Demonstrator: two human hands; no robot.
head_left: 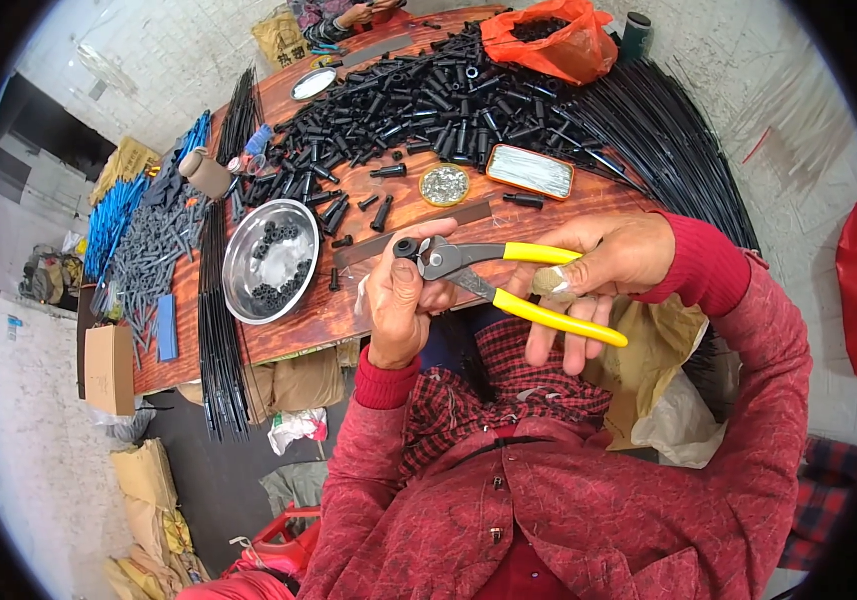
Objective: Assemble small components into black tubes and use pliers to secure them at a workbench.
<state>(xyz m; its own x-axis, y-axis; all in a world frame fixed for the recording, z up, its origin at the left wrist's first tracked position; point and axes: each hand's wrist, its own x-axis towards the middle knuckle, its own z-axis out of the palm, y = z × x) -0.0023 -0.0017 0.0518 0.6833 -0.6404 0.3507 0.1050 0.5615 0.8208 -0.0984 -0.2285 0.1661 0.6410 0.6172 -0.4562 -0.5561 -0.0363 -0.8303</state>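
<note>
Centre frame: left hand [399, 315] pinches one black plastic tube [406, 247]; right hand [614, 255] clamped on one yellow-handled steel pliers [541, 312]. Red-brown wooden table [299, 338] edge bare, centre-left.

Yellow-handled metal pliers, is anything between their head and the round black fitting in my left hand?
Nothing visible: the yellow-handled metal pliers have their head beside the round black fitting in your left hand; actual contact is unclear.

a cardboard box [109, 370] stands at left, a dark flask [636, 40] at upper right.
</note>
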